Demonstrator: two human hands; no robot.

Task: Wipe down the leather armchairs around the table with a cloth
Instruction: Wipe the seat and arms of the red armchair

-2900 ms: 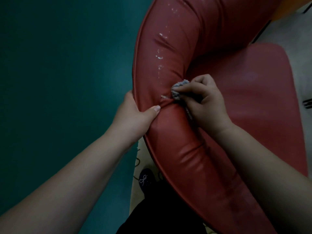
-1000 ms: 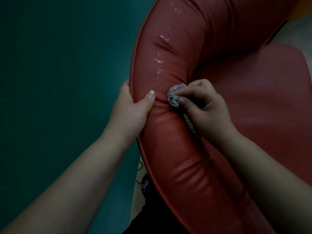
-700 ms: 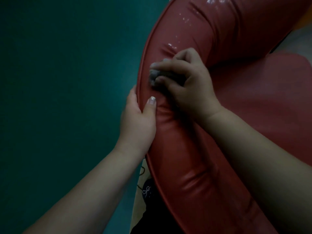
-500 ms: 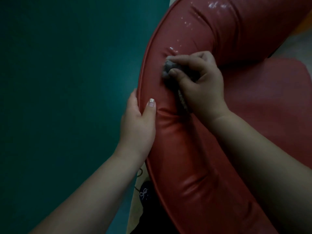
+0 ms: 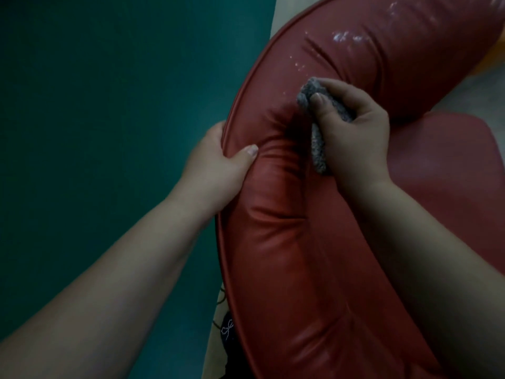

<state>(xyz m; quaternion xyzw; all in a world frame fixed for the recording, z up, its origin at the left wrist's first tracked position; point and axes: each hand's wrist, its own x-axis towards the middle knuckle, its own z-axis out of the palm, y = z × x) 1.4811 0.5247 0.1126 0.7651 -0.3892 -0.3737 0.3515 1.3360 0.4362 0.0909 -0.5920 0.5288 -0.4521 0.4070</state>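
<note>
A red leather armchair (image 5: 287,255) fills the right half of the view, its padded curved backrest running from bottom centre to top right. My left hand (image 5: 218,162) grips the backrest's outer edge, thumb pressed into a crease on top. My right hand (image 5: 355,129) holds a bunched grey cloth (image 5: 318,144) and presses it onto the top of the backrest, just right of my left thumb. White flecks and wet streaks (image 5: 347,36) mark the leather further up. The seat cushion (image 5: 451,173) lies to the right.
A dark teal wall (image 5: 109,105) stands close on the left, right behind the backrest. A strip of pale floor and a dark shoe (image 5: 226,329) show at the bottom between wall and chair.
My right hand rubbed the cloth up along the backrest, then pulled back down beside the crease. My left hand kept its grip on the edge. The view shifted slightly.
</note>
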